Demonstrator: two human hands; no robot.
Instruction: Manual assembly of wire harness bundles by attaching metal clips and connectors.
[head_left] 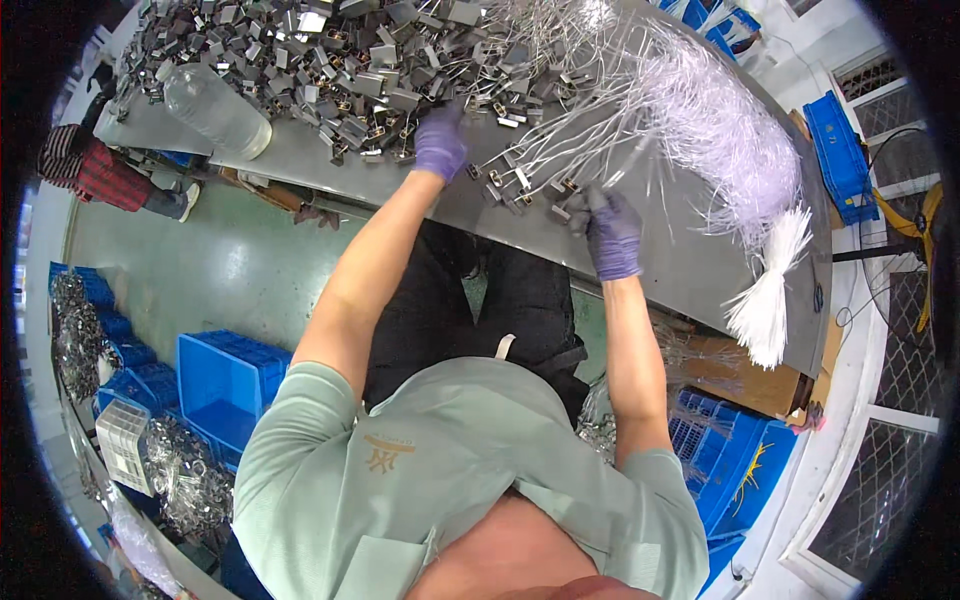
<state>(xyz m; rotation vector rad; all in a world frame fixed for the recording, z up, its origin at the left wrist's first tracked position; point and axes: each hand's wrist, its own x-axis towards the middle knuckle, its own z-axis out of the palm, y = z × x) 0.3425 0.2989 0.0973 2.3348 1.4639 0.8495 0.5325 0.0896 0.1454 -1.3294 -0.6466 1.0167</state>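
Note:
My left hand (438, 148), in a purple glove with dark fingertips, reaches to the near edge of a heap of small grey metal block-like parts (375, 85). Its fingers blur into the dark parts, so their grip is hidden. To the right, my right hand (611, 232), gloved the same way, has its fingers bent together low over the grey tabletop (690, 265). Whatever is between them is too small to make out. Between both hands lie several small metal parts with thin white wires (522, 178), fanning out toward a large bundle of translucent strands (725, 130).
A clear plastic bottle (217, 110) stands at the left of the table. A tied white wire bundle (773, 290) hangs toward the right edge. Blue crates (225, 375) sit on the floor at left, another blue bin (838, 155) at far right. Another person (105, 170) is at far left.

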